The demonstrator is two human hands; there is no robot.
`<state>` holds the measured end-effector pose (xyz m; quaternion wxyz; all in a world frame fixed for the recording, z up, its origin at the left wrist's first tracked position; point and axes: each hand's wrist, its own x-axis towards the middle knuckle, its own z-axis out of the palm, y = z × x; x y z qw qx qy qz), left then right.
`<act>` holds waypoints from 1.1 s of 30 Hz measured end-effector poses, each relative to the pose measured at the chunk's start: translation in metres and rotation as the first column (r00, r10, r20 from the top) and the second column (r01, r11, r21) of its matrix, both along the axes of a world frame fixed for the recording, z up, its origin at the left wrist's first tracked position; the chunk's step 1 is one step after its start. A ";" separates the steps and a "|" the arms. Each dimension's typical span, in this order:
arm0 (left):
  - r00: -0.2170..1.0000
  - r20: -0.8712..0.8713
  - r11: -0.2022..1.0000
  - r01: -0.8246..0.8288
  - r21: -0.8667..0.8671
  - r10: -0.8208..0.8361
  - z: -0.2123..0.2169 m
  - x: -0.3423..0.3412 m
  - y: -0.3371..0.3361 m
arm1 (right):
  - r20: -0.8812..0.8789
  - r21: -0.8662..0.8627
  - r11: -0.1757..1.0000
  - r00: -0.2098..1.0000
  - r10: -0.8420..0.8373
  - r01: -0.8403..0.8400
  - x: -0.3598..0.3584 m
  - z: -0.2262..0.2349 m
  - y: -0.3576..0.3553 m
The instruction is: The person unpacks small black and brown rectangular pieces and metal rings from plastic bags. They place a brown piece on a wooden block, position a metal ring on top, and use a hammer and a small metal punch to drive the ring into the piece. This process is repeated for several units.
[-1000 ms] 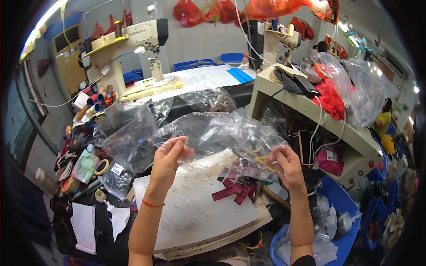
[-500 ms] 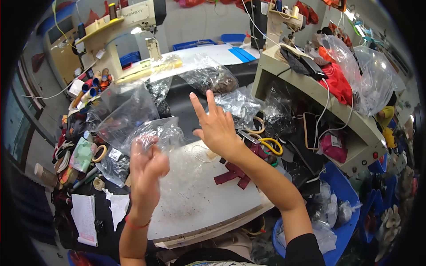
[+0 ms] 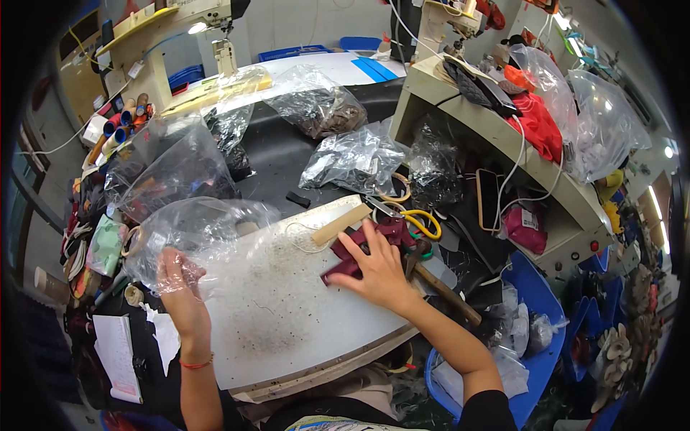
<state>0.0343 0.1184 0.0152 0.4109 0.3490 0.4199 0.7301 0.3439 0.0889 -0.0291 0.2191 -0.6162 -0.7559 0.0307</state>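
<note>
My left hand (image 3: pixel 183 291) is closed on a clear plastic bag (image 3: pixel 208 226), which spreads puffed out over the left end of the white work board (image 3: pixel 273 309). Its fingertips show partly through the film. On the board's right side, my right hand (image 3: pixel 381 276) lies with fingers spread over several maroon strips (image 3: pixel 343 267), touching them but not gripped round them. Just beyond its fingers are a flat wooden stick (image 3: pixel 341 224) and yellow-handled scissors (image 3: pixel 424 221). A hammer (image 3: pixel 447 293) with a wooden handle lies right of that hand, partly hidden by it.
Filled clear bags (image 3: pixel 352 158) lie behind the board. A sewing machine (image 3: pixel 226 57) stands at the back left. At right are a beige machine housing (image 3: pixel 496 136), a phone (image 3: pixel 488 200) and a blue bin (image 3: pixel 532 323) of plastic bags. A notepad (image 3: pixel 117 355) lies at left.
My right hand has come down from mid-air onto the maroon strips. The left hand has moved left and lower with the clear bag. The whole view has shifted slightly.
</note>
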 end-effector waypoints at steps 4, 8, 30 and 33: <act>0.938 -0.043 0.918 0.325 -0.228 -0.343 -0.022 0.020 -0.043 | -0.073 0.231 0.973 0.997 -0.005 0.021 0.006 -0.018 0.015; 0.739 0.163 0.557 0.615 -0.558 -0.653 -0.016 0.009 -0.094 | -0.281 0.265 0.964 0.959 0.050 0.027 0.028 -0.020 0.025; 0.284 -0.952 0.992 0.092 -0.087 -0.109 -0.014 0.001 -0.039 | -0.864 -0.215 0.688 0.463 0.197 -0.693 -0.104 0.049 0.000; 0.514 -0.829 0.971 0.197 -0.137 -0.222 -0.007 0.023 -0.038 | -0.839 -0.383 0.760 0.542 -0.048 -0.525 -0.130 0.038 0.020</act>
